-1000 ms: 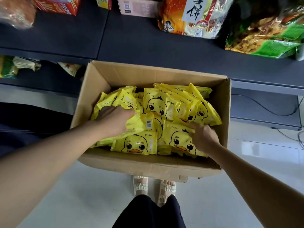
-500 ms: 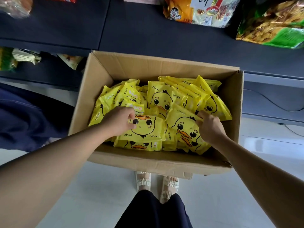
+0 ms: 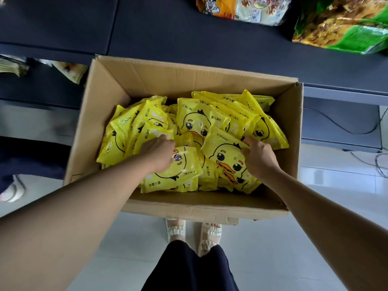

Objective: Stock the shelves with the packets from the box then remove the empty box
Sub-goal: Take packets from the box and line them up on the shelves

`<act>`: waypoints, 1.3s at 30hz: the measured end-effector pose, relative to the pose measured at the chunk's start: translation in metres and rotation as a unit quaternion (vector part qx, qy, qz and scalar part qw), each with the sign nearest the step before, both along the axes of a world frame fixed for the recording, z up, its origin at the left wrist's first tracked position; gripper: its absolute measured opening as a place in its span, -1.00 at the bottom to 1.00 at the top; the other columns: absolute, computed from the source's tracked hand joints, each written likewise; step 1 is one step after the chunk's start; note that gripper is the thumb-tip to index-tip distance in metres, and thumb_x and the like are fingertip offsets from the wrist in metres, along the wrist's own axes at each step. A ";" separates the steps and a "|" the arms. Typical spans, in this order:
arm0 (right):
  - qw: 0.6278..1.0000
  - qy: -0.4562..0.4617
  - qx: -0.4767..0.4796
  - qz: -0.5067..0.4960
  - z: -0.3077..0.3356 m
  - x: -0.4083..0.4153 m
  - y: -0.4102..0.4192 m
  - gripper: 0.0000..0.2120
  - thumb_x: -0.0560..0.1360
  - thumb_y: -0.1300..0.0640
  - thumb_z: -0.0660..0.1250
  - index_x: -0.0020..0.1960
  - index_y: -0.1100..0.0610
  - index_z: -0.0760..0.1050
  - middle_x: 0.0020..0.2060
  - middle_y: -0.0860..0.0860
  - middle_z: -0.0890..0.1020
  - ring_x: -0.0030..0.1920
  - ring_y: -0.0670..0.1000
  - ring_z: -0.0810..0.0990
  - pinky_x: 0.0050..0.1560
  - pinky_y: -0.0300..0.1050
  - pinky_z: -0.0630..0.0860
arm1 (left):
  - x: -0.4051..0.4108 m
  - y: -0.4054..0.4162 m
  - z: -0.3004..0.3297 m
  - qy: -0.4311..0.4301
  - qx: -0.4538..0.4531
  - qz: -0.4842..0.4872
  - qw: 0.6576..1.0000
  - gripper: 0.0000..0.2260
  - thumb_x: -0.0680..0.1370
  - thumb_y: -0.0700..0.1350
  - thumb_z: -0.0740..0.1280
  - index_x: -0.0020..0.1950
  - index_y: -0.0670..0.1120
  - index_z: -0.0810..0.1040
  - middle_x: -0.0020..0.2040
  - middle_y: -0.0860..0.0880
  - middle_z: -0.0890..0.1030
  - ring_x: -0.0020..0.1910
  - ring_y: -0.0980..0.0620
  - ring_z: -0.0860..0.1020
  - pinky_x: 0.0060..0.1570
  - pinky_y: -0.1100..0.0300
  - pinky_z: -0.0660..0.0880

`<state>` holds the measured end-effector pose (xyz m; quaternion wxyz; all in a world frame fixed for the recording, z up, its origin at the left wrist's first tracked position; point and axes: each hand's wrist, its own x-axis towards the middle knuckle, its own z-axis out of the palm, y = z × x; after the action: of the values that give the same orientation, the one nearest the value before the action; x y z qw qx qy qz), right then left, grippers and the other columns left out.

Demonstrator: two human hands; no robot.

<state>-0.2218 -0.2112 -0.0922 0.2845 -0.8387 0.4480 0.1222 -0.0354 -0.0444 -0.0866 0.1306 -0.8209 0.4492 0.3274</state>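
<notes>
Inside, the cardboard box (image 3: pixel 189 80) is packed w/ yellow duck-print wet-wipe packets (image 3: pixel 195 120); bare inner wall is seen at the far side. Its far rim is pressed against the dark shelf edge (image 3: pixel 147 30); the near rim is just above sandalled feet (image 3: pixel 193 229) on pale tile. An upside-down packet (image 3: pixel 180 171) is gripped by the left hand (image 3: pixel 157 154), fingers curled. A tilted duck packet (image 3: pixel 228 160) is pinched at its top corner by the right hand (image 3: pixel 259 156). Snack bags (image 3: pixel 340 24) are seen on the shelf top right; cables (image 3: pixel 344 127) lie right of the box.
</notes>
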 end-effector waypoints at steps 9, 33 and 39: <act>0.999 -0.049 -0.009 0.008 0.010 0.009 0.015 -0.75 0.57 0.24 0.20 0.23 0.18 0.47 -0.12 0.23 0.62 -0.24 0.17 0.53 -0.30 -0.10 0.42 | 0.034 0.005 0.034 0.160 -0.092 0.514 0.838 -0.82 0.56 -0.23 0.29 0.13 -0.26 0.45 -0.14 -0.14 0.56 -0.39 0.01 0.60 -0.41 0.19 0.56; 0.997 -0.066 -0.005 -0.034 -0.018 0.024 0.013 -0.80 0.58 0.17 0.20 0.17 0.18 0.46 -0.12 0.20 0.61 -0.21 0.17 0.56 -0.30 -0.11 0.42 | 0.062 -0.033 -0.004 0.085 0.006 -0.025 0.996 -0.84 0.53 -0.08 0.34 0.07 -0.10 0.57 0.17 -0.11 0.55 0.14 -0.14 0.49 0.12 0.09 0.45; 0.994 -0.102 -0.018 -0.034 0.003 0.025 0.015 -0.85 0.58 0.20 0.17 0.08 0.20 0.47 -0.24 0.14 0.53 -0.24 0.16 0.50 -0.29 -0.13 0.32 | 0.048 -0.012 0.011 0.094 -0.071 0.076 0.990 -0.72 0.56 -0.18 0.28 -0.33 0.01 0.32 -0.18 -0.03 0.49 -0.17 -0.07 0.43 -0.26 0.17 0.31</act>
<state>-0.1967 -0.1959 -0.0892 0.3178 -0.8358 0.4473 0.0183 0.0128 -0.0564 -0.0756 0.0039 -0.8255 0.4182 0.3790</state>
